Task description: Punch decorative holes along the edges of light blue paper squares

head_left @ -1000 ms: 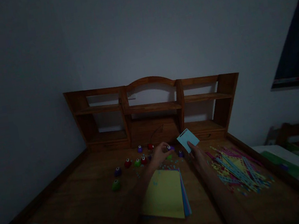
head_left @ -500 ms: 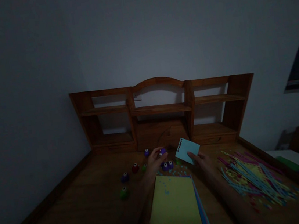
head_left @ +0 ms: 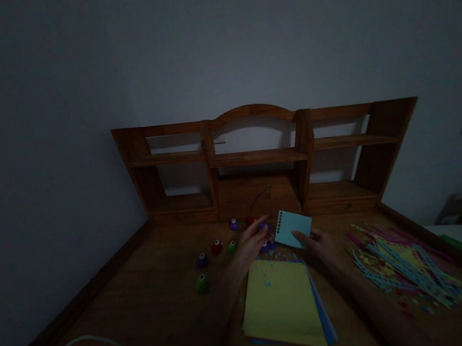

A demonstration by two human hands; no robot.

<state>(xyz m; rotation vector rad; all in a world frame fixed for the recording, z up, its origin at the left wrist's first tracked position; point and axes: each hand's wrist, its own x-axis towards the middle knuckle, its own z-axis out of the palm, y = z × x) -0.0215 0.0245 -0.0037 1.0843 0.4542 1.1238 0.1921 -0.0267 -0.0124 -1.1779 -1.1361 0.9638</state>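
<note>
My left hand (head_left: pixel 250 243) is around a small purple paper punch (head_left: pixel 264 227), index finger stretched out along its upper side; the fingers partly cover the punch. In my right hand (head_left: pixel 315 240) is a light blue square of paper (head_left: pixel 292 226), pinched between thumb and fingers, with a row of small punched holes down its left edge. That edge faces my left fingertips, slightly apart. Just below my left fingers sit other purple punches (head_left: pixel 265 246), partly hidden. Near my left hand stand a green punch (head_left: pixel 232 247) and a red punch (head_left: pixel 217 247).
A yellow-topped paper stack (head_left: pixel 280 303) lies in front, with blue paper bits on it. More punches, purple (head_left: pixel 202 260) and green (head_left: pixel 202 283), stand left. Punched coloured strips (head_left: pixel 411 265) heap at right. A wooden shelf (head_left: pixel 258 158) backs the desk; a white cable (head_left: pixel 86 337) lies front left.
My left index finger has straightened and the hand has shifted right, closer to the blue paper. A red punch behind it now shows. The whole view has shifted slightly.
</note>
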